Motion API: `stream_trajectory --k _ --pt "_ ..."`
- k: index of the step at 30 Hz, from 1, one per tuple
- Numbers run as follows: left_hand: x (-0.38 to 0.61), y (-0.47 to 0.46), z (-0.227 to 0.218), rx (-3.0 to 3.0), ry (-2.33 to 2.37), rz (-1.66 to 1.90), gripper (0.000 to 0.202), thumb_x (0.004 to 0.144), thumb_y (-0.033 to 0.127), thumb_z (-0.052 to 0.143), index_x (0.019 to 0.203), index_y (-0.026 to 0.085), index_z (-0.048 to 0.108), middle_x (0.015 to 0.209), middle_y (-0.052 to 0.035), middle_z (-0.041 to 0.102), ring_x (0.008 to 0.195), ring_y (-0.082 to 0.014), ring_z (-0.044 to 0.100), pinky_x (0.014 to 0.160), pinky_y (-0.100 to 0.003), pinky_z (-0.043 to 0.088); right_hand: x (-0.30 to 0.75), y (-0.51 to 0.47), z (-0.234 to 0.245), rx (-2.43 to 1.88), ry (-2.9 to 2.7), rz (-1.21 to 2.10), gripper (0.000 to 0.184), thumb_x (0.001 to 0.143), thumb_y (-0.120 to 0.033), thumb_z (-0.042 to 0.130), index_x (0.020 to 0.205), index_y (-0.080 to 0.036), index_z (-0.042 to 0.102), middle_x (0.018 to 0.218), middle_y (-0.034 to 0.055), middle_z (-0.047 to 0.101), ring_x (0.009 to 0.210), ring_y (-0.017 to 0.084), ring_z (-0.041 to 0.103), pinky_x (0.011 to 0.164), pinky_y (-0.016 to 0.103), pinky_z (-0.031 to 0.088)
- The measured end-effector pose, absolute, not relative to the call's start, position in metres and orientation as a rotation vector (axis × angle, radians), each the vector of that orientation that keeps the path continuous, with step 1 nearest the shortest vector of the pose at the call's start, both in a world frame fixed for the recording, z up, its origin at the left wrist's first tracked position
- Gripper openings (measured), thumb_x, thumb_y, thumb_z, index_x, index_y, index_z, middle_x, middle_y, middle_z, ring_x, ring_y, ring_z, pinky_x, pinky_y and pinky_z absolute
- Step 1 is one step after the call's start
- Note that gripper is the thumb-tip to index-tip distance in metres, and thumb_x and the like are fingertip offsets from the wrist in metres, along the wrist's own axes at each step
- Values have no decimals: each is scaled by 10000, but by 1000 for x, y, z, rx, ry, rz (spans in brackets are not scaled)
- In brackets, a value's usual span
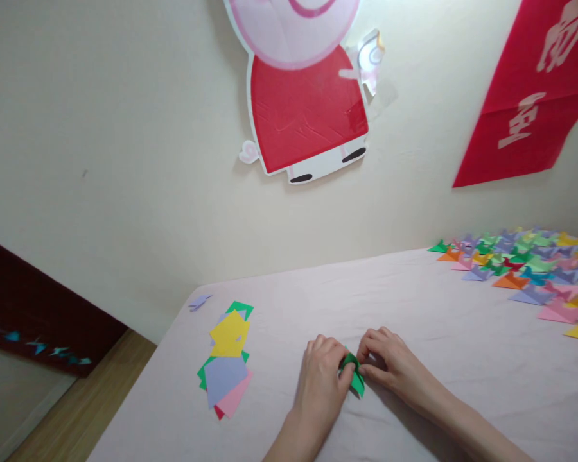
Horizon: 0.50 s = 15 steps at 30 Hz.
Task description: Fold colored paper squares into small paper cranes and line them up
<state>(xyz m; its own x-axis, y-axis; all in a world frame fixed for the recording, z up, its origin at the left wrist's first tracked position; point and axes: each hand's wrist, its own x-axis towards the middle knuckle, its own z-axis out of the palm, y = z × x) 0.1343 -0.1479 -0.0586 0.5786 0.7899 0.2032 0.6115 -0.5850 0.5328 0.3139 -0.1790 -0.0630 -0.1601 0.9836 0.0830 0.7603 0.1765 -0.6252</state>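
Note:
A small piece of green folded paper (357, 384) lies between my two hands over the pale cloth-covered table (289, 301). My left hand (320, 375) pinches it from the left, with the thumb across its upper part. From the right, my right hand (388, 359) has its thumb and forefinger closed at the paper's edge. The fingers partly cover the paper, so its full folded shape is hidden.
Loose coloured sheets, a yellow one (231, 333) and a lavender one (225, 378) among them, overlap at the left. A small lavender folded piece (200, 302) lies near the far left corner. Rows of folded paper figures (530, 276) fill the far right, by the wall (173, 160).

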Motion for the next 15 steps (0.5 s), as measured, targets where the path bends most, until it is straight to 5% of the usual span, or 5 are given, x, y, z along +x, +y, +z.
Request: stream_trajectory --k 15 --pt "131 -146 -51 2459 1128 545 200 974 154 484 820 211 598 888 -3 647 895 -189 535 818 -325 364 308 -172 -66 -1677 -1972 588 85 819 -196 636 743 -231 646 847 20 641 850 220 543 777 358 411"
